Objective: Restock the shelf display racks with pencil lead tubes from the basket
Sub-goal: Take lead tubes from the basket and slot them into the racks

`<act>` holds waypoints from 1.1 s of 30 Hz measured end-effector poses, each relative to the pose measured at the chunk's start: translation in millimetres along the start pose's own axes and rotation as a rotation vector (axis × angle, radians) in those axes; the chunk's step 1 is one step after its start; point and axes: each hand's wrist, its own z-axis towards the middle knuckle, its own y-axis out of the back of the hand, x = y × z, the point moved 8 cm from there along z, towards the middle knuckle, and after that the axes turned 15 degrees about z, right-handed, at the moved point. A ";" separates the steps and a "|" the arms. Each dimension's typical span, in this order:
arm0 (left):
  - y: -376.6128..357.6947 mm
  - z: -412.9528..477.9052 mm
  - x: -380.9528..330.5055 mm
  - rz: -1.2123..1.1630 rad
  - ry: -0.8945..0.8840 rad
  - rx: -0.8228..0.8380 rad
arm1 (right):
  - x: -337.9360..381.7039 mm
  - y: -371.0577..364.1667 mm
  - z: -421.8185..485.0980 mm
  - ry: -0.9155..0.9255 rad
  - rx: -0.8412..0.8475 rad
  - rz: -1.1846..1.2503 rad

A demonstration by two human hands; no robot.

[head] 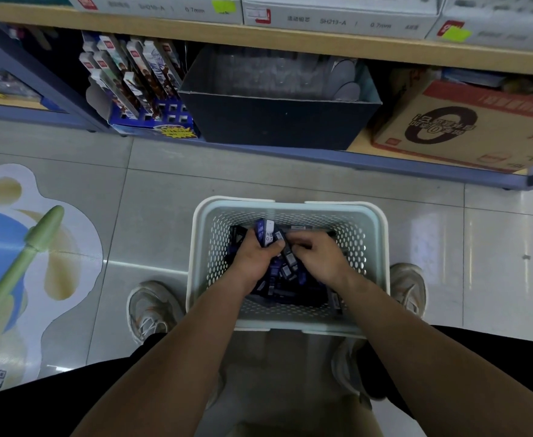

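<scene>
- Person crouches over a pale perforated basket (202, 247) on the floor, lower centre of frame, between two worn trainers (151, 307).
- Task's thing: pencil lead tubes (290, 287), dark blue and black, lie in a loose heap in the basket bottom. None seen on a rack from here.
- Left hand (255, 258) grips a fanned bundle of tubes (267, 232), thumb clamped across them, "HB 0.7" labels facing up. Likely gathering a handful so one trip to the shelf fills several slots.
- Right hand (320, 258) reaches into the heap just beside the bundle, fingers curled downward. Cannot tell whether it pinches a tube or only rakes among them. Probably feeding the left hand.
- Basket sits close to the shelf front, which should keep the reach short.
- Floor: grey glossy tiles. A large cartoon sticker (22, 247) covers the left of frame.
- Bottom shelf (416, 159), upper half of frame: a blue slotted rack (151, 118) of tall slim boxes at upper left, a dark open bin (277, 121) at centre, a cardboard carton (466, 121) at right.
- Above a wooden shelf edge, white cartons (337, 20) marked 0.7mm line the top of frame. Possibly the restock target.
</scene>
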 end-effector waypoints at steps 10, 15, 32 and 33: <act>-1.5 -2.7 -2.1 -0.059 -0.023 0.070 | 0.6 -7.3 -2.2 0.016 -0.053 0.128; 11.7 -4.4 4.6 -0.046 -0.004 0.016 | -2.1 -9.5 -0.7 -0.006 -0.041 0.072; 26.9 -32.6 -1.1 -0.179 0.076 -0.061 | 32.5 -27.4 -24.6 -0.009 0.174 -0.122; 25.9 -34.3 -1.1 -0.196 0.090 -0.074 | 32.3 -28.3 -26.6 -0.015 0.176 -0.113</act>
